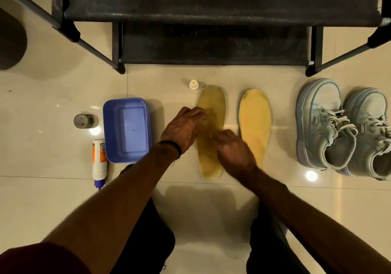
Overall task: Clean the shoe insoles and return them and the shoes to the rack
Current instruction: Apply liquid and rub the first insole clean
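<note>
Two yellow insoles lie side by side on the tiled floor. Both of my hands are over the left insole (212,102), which looks darker and wet. My left hand (183,130) has its fingers curled onto that insole's left edge. My right hand (232,150) is blurred by motion, its fingertips over the insole's middle; I cannot tell whether it holds anything. The right insole (255,123) lies untouched. A pair of pale grey-blue lace-up shoes (319,125) stands at the right. The black shoe rack (211,3) stands just beyond the insoles.
A blue plastic tub (124,100) sits left of my hands. Beside it lie a white squeeze bottle with an orange label (99,159) and a small glass jar (83,121). A small white bottle (193,84) stands by the left insole's toe. My knees are below.
</note>
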